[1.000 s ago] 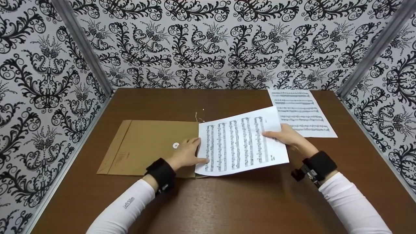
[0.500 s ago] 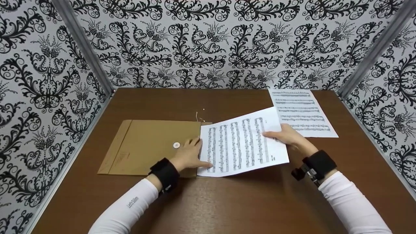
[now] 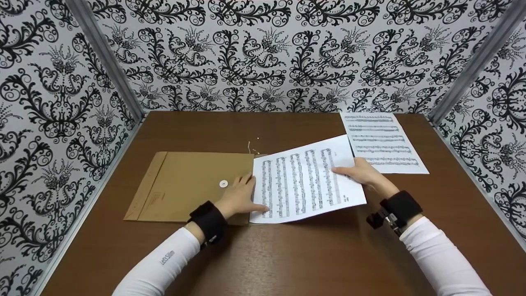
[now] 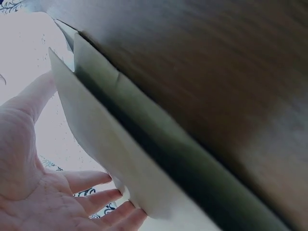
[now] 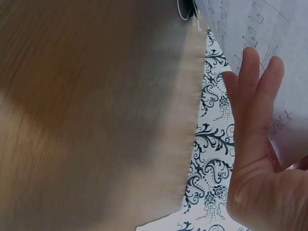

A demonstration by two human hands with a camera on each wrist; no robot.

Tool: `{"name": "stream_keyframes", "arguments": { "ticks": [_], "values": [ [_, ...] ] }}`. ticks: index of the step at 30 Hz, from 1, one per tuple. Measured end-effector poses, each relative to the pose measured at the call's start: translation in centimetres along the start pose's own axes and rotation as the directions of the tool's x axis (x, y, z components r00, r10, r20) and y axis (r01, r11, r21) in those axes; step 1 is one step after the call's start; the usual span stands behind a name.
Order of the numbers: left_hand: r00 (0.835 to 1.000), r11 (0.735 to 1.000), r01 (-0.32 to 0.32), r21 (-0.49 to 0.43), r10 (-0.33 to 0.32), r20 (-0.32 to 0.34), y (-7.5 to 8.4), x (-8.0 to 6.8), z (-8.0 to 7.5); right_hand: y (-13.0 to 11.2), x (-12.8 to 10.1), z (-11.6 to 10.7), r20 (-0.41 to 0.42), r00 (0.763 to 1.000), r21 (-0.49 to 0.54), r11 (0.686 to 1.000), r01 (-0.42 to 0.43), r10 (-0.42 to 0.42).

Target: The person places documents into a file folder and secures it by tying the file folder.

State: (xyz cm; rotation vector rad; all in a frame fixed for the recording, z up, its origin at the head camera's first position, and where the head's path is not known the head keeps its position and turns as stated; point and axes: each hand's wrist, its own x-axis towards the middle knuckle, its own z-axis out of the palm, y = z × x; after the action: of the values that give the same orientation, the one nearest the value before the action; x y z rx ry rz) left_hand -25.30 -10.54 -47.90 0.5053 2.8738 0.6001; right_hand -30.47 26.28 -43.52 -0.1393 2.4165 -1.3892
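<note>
A sheet of music [image 3: 304, 181] is tilted, its right end raised and its left edge at the mouth of a brown paper envelope [image 3: 193, 181]. My right hand [image 3: 365, 174] grips the raised end, thumb on the printed side and fingers underneath; the right wrist view shows those fingers [image 5: 257, 96] extended behind the paper. My left hand [image 3: 238, 197] rests on the envelope near its mouth, thumb reaching over the sheet's edge. In the left wrist view the envelope's layers [image 4: 120, 149] gape, and straight fingertips touch the upper one. How far the sheet reaches inside is hidden.
Another sheet of music [image 3: 380, 144] lies at the back right of the brown table [image 3: 263, 255]. A thin string [image 3: 249, 146] sticks out behind the envelope, which carries a white round button [image 3: 223, 183]. Patterned walls [image 3: 263, 57] enclose the back and sides.
Between one second and half a second ago, my left hand and the envelope's mouth shifted slightly right and the thumb moved down the sheet. Since then, hardly anything has moved.
</note>
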Motion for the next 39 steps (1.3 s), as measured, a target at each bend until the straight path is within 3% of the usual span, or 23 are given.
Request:
{"name": "stream_keyframes", "arguments": {
  "ticks": [8, 15, 26, 39],
  "values": [
    [0.993, 0.994, 0.097, 0.046, -0.094, -0.065, 0.5, -0.6, 0.0, 0.3, 0.3, 0.4, -0.025, 1.0, 0.023, 1.0, 0.004, -0.003],
    [0.985, 0.983, 0.166, 0.079, -0.163, -0.052, 0.4, -0.9, -0.1, 0.5, 0.6, 0.6, -0.037, 0.999, 0.034, 0.999, 0.008, -0.007],
    [0.982, 0.983, 0.163, 0.089, -0.153, -0.111, -0.1, -1.0, 0.1, 0.8, 0.8, 0.4, 0.003, 1.0, 0.034, 0.999, -0.027, 0.027],
    [0.972, 0.979, 0.189, 0.078, -0.176, -0.153, 0.4, -1.2, -0.3, 1.7, 1.5, 0.5, 0.001, 0.998, 0.065, 0.996, -0.068, 0.068]
  ]
}}
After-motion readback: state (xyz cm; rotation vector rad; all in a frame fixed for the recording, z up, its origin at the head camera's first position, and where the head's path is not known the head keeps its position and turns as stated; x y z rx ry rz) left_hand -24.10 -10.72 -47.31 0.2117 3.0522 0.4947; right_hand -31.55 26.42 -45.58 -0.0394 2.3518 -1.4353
